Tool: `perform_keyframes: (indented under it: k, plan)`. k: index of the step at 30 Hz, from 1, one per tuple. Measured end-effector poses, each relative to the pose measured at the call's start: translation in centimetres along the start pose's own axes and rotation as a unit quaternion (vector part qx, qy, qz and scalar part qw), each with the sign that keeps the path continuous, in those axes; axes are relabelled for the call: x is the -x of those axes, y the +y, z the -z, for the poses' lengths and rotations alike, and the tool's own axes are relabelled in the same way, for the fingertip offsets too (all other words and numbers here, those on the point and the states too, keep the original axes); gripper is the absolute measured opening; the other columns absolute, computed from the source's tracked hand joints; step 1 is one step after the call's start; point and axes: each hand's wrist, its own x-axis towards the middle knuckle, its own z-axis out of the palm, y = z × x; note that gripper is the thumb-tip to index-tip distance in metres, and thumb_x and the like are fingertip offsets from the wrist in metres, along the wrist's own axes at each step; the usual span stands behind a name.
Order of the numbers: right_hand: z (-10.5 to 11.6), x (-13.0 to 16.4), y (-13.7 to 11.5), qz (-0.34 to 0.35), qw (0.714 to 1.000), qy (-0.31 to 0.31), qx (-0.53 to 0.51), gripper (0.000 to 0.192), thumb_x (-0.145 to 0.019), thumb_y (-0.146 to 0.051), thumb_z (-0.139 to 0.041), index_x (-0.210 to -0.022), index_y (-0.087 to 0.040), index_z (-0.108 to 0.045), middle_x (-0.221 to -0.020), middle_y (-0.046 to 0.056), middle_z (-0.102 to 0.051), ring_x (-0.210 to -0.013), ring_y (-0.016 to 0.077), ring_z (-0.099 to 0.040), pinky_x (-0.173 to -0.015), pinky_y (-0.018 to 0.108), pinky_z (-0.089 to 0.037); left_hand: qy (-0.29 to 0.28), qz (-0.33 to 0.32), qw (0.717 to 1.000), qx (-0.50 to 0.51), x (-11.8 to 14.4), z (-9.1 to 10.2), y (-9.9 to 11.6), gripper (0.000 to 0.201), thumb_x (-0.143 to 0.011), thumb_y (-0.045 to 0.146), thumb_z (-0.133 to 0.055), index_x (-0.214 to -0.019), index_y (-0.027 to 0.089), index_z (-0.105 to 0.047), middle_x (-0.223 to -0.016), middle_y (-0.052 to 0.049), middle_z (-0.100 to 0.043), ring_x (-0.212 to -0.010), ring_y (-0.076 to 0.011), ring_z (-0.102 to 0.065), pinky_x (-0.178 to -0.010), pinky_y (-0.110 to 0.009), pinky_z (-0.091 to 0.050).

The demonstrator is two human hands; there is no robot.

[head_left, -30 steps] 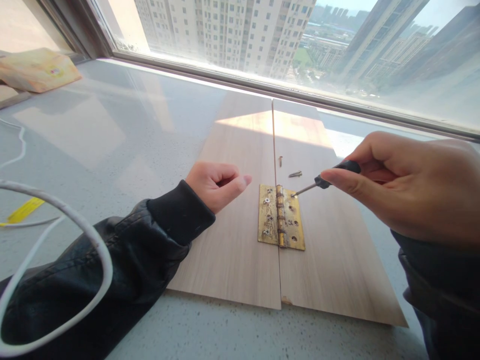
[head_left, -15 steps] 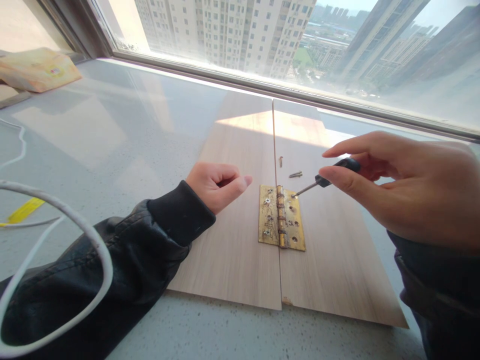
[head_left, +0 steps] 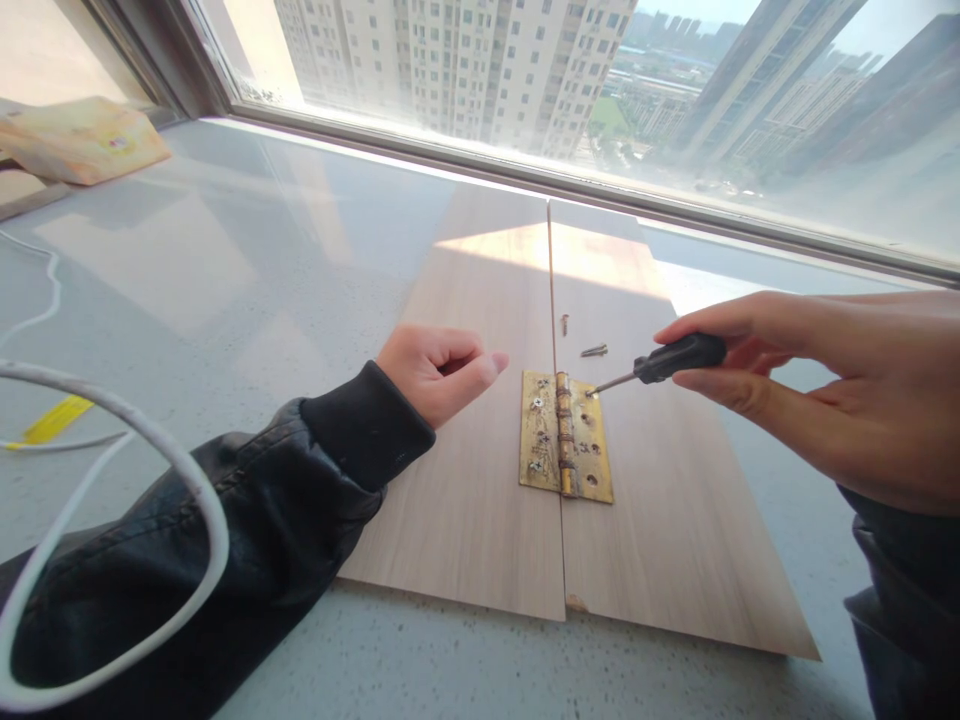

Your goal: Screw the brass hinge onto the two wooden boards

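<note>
I see one screwdriver (head_left: 660,365) held in my right hand (head_left: 840,400): black handle pinched between thumb and fingers, the rest of the hand loosely spread. Its long axis runs nearly level, sloping slightly down away from the hand, with the metal tip pointing left onto the upper corner of the right leaf of one brass hinge (head_left: 566,450). The hinge lies flat across the seam of two wooden boards (head_left: 465,500), its pin running along the seam. Just beyond the screwdriver tip lie two loose screws (head_left: 593,351): one on its side near the shaft, the other (head_left: 565,322) closer to the seam.

My left hand (head_left: 439,370) rests on the left board just beside the hinge, curled into a loose fist with nothing in it, the thumb pointing toward the hinge. Off past my left sleeve, one white cable (head_left: 150,440) loops over the grey countertop (head_left: 225,250).
</note>
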Motion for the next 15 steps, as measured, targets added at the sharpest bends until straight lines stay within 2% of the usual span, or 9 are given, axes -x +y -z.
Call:
perform_keyframes:
  k: [6,11,15]
  plan:
    - [0.0,-0.2,-0.5,-0.027,0.999,0.004,0.024,0.026,-0.093,-0.052,-0.058,-0.105,-0.029,-0.062,-0.066,-0.009,-0.058,-0.050,0.0034,-0.049,-0.052,0.021,-0.038,0.014,0.013,1.000,0.005,0.0,-0.1,0.1,0.039,-0.081,0.029,-0.054,-0.045,0.013,-0.054,-0.040,0.004,-0.041,-0.040,-0.0052,-0.035,-0.041,-0.022,-0.025]
    - [-0.3,-0.4,-0.8,-0.036,0.999,0.011,0.039,0.031,-0.093,-0.055,-0.055,-0.098,-0.025,-0.061,-0.056,-0.009,-0.044,-0.043,0.0040,-0.037,-0.048,0.023,-0.029,0.022,0.018,1.000,0.010,-0.1,-0.3,0.2,0.039,-0.080,0.030,-0.054,-0.044,0.014,-0.053,-0.040,0.004,-0.040,-0.040,-0.0053,-0.034,-0.041,-0.022,-0.024]
    - [-1.0,-0.9,-1.4,-0.054,0.996,0.051,0.041,0.042,-0.091,-0.059,-0.055,-0.074,-0.020,-0.055,-0.049,-0.008,-0.038,-0.041,0.0061,-0.030,-0.047,0.025,-0.026,0.020,0.011,1.000,0.007,-0.1,-0.2,0.2,0.039,-0.080,0.029,-0.054,-0.044,0.014,-0.053,-0.039,0.004,-0.040,-0.040,-0.0050,-0.035,-0.041,-0.022,-0.024]
